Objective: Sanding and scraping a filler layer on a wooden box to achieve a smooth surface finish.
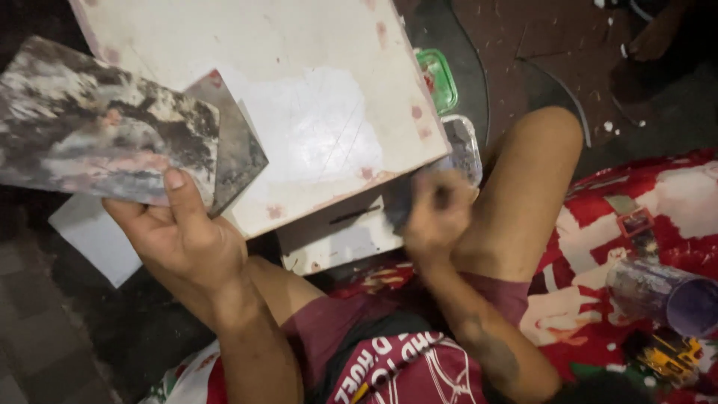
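My left hand [179, 239] holds two flat, putty-smeared scraper blades: a wide one [97, 127] caked in grey and pink filler, and a smaller one [235, 146] behind it, my thumb pressed on the wide blade's lower edge. My right hand [434, 213] is blurred and closed at the lower corner of a large white board [299, 97]; what it grips is too blurred to tell. The board is patched with white filler and dotted with pink spots. It leans over a smaller white panel [336, 239] resting near my lap.
My bare knee [531, 179] rises right of the board. A green-lidded tub [437, 78] and a clear container [464, 146] sit behind the board's edge. A purple plastic cup [666, 292] and a yellow tool [669, 355] lie on the red-and-white cloth [658, 194].
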